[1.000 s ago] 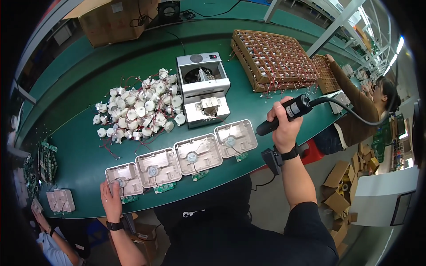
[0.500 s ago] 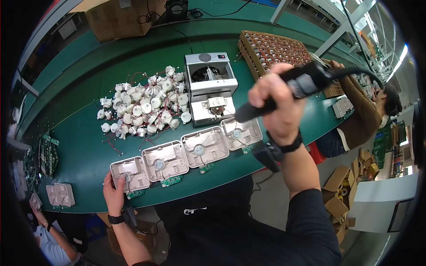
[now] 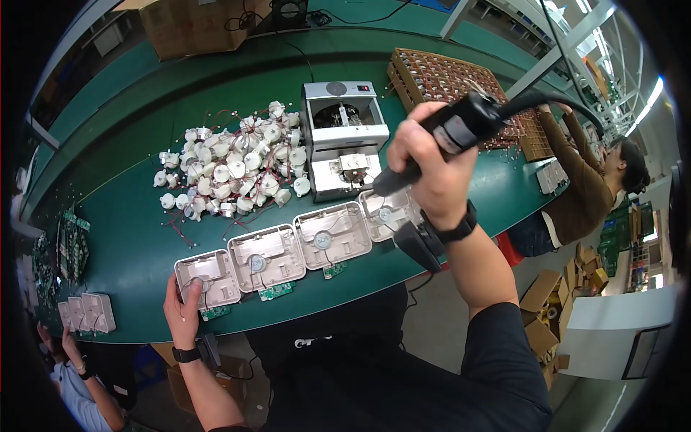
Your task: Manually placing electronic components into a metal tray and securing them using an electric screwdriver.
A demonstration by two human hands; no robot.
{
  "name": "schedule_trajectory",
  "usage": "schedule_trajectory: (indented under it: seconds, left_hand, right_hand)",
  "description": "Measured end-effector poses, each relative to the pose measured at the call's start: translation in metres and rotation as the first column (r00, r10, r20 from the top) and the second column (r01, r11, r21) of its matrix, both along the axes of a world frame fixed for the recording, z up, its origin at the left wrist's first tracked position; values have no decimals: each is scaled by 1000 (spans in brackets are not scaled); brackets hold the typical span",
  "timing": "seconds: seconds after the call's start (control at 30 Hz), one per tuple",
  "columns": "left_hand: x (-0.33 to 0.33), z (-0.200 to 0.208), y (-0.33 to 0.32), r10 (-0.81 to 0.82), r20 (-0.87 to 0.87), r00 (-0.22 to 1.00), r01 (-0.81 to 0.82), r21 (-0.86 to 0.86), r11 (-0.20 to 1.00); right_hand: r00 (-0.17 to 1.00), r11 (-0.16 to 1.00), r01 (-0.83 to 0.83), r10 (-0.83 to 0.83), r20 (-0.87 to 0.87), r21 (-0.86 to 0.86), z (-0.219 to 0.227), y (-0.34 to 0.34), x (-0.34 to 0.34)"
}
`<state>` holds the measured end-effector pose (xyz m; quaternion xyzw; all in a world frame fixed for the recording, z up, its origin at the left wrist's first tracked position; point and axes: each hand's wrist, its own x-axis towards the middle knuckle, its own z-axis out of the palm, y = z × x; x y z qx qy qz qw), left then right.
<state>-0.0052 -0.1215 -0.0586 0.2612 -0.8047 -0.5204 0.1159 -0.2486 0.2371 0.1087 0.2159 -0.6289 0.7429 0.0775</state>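
Note:
My right hand (image 3: 434, 167) is wrapped round a black electric screwdriver (image 3: 455, 134), raised above the right end of a row of white plastic housings. The tool slants, its cable rising to the right. My left hand (image 3: 181, 311) grips the leftmost housing (image 3: 225, 268) by its left side, thumb on the round part (image 3: 205, 285) inside. Several open housings stand side by side, such as the second housing (image 3: 286, 247) and the third one (image 3: 353, 229); each holds a round disc. Green circuit boards (image 3: 277, 291) hang by wires along their near side.
Behind the row lie a heap of white round parts with wires (image 3: 237, 169) and a grey screw feeder (image 3: 348, 141). A partitioned carton tray (image 3: 446, 83) sits farther right. Co-workers are at both ends of the green table (image 3: 137, 248); more housings (image 3: 99, 312) stand at left.
My right hand and the screwdriver have shifted slightly left. My left hand stays on the leftmost housing. The co-worker at left has set another housing beside the others.

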Motion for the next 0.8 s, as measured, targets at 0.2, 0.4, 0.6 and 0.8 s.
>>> schedule_trajectory:
  seconds: [0.2,0.4,0.6,0.8]
  left_hand:
    - [-2,4,-2,-18,24,1000,17,45,999]
    - [-3,5,-4,-57,58,997,56,31,998]
    - [0,-1,-9,-73,70,995,70,47,996]
    - [-1,2,-8,-77,93,993,76,14,997]
  right_hand:
    - [997,997,76,-76,18,7,-15,47,32]
    - [990,988,144,-143,18,-60,-45,62,24]
    - [987,985,160,-159,20,-65,-61,67,15]
    - [987,986,159,-158,29,-53,-72,65,10]
